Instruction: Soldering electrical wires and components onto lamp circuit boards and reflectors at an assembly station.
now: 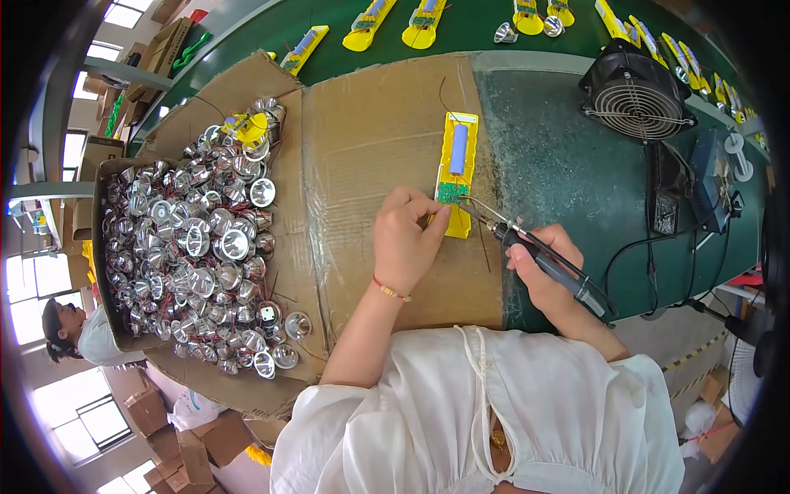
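A yellow plastic torch shell [470, 123] lies lengthwise on the flattened cardboard [374, 115] before me. It holds a blue-purple cylindrical battery [459, 150] and a green circuit board [450, 193] with thin wires. My left hand [405, 230] is closed in a pinch at the board's near left edge; whatever its fingertips hold is too small to make out. My right hand [543, 263] grips a soldering iron [568, 280] with a thin curved metal tube along it. The iron's tip meets or nearly meets the board's lower right, close to my left fingertips.
Left of the cardboard, a carton [105, 239] overflows with silvery reflector cups [197, 239]. A black fan [638, 103] stands at the back right, near a blue box-shaped unit [709, 177] with cables. More yellow shells [424, 25] line the far green bench. Another person [90, 333] is at far left.
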### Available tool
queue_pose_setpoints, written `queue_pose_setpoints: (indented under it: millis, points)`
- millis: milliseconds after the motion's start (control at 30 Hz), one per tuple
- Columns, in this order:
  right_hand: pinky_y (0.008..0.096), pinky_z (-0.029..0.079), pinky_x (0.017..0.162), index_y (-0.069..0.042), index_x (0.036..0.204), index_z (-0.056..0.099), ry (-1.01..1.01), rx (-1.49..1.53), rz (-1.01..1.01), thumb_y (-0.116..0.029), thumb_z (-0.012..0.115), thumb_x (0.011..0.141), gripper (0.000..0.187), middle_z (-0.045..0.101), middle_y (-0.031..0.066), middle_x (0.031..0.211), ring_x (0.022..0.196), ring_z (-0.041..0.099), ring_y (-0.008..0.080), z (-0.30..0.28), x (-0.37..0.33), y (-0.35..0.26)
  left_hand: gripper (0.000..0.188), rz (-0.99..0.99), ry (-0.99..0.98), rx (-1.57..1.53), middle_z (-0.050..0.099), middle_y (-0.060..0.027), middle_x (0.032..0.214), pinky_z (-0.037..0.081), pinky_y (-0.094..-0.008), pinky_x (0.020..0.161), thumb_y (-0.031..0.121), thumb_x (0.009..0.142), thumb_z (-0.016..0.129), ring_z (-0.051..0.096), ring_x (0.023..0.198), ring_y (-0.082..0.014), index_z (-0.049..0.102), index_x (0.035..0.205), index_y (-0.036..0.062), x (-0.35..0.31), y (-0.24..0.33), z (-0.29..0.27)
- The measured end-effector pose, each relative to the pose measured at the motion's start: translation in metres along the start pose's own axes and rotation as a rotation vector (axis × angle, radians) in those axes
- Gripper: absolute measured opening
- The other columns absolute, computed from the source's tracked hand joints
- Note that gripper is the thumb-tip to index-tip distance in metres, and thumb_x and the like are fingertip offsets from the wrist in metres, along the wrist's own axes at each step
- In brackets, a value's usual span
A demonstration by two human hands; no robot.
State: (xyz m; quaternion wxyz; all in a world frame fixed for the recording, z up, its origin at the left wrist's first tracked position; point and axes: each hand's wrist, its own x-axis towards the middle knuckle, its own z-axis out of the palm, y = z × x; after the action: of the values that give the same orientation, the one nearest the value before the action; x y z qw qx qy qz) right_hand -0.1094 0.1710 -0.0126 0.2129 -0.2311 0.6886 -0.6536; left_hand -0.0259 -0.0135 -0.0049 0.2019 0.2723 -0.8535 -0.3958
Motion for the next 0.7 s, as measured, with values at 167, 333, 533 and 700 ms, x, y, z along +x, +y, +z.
queue_pose_setpoints:
  millis: [167,333,533,700]
  points:
    - [0.0262,0.049,0.06,0.001,0.087,0.049,0.016,0.06,0.076,-0.006,0.059,0.083,0.012,0.062,0.0124,0.075,0.063,0.058,0.0121,0.001,-0.001,-0.015,0.006,-0.041,-0.028,-0.049,0.057,-0.0086,0.074,0.042,-0.0311,0.054,0.008,0.072,0.066,0.054,0.061,-0.0212,0.066,0.072,0.0024,0.002,0.005,0.001]
    - [0.0258,0.049,0.059,0.001,0.088,0.048,0.08,0.119,-0.049,-0.004,0.058,0.083,0.012,0.061,0.0138,0.075,0.061,0.058,0.0127,-0.002,-0.003,-0.015,0.006,-0.024,-0.03,-0.052,0.057,-0.0085,0.074,0.042,-0.0309,0.054,0.008,0.072,0.066,0.054,0.061,-0.0207,0.065,0.071,0.0024,0.003,0.005,0.002]
    - [0.026,0.049,0.059,0.001,0.087,0.048,0.089,0.146,-0.028,-0.003,0.057,0.083,0.011,0.062,0.0141,0.074,0.061,0.058,0.0128,-0.005,-0.005,-0.013,0.007,-0.014,-0.022,-0.032,0.057,-0.0081,0.073,0.042,-0.0305,0.053,0.009,0.072,0.066,0.053,0.059,-0.0201,0.066,0.071,0.0027,0.003,0.003,0.003]
    - [0.0263,0.049,0.059,0.001,0.087,0.048,0.082,0.132,-0.026,-0.003,0.057,0.082,0.011,0.061,0.0142,0.074,0.061,0.058,0.0129,-0.006,-0.005,-0.014,0.007,-0.017,-0.058,0.012,0.057,-0.0066,0.078,0.044,-0.023,0.055,0.005,0.075,0.066,0.056,0.062,-0.0123,0.065,0.076,-0.0014,0.001,0.01,-0.002]
